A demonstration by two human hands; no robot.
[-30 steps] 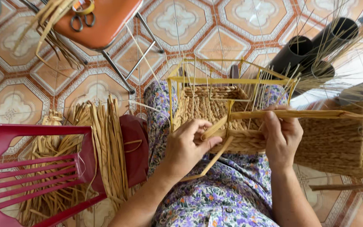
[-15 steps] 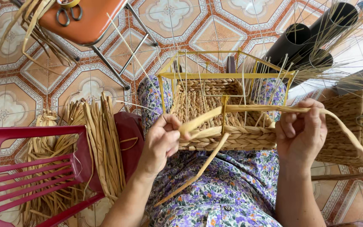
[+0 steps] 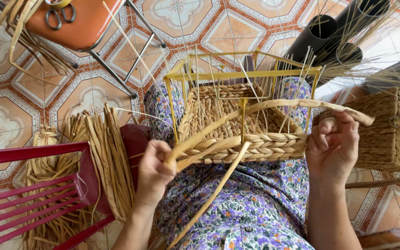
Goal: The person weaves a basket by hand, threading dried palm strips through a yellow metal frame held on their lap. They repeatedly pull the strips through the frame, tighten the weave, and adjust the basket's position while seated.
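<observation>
Left hand: your left hand (image 3: 156, 171) is closed in a fist-like grip on two flat straw strands (image 3: 195, 146), just beside the basket's near left corner
Right hand: your right hand (image 3: 333, 146) has its fingers curled tight around a long strand (image 3: 302, 104) that arches from the middle of the basket across to its right side, the loose end poking out past your knuckles
Basket: the half-woven basket (image 3: 251, 143) rests on your lap, built on a yellow wire frame (image 3: 241, 74); the braided rows reach partway up the near wall, and thin upright stalks stand above them
Loose strand: one long strand (image 3: 211, 196) hangs from the basket's near wall and runs slantwise down over your floral dress (image 3: 255, 208)
Straw: a bundle of straw (image 3: 109, 157) lies on a red plastic chair (image 3: 38, 185) to your left, close to your left wrist
Far left: an orange stool (image 3: 86, 23) with scissors (image 3: 61, 14) on it stands on the patterned tile floor (image 3: 33, 97)
Right: a finished woven basket (image 3: 392, 129) sits just beside your right hand, with dark tubes (image 3: 329, 34) holding thin stalks beyond it
</observation>
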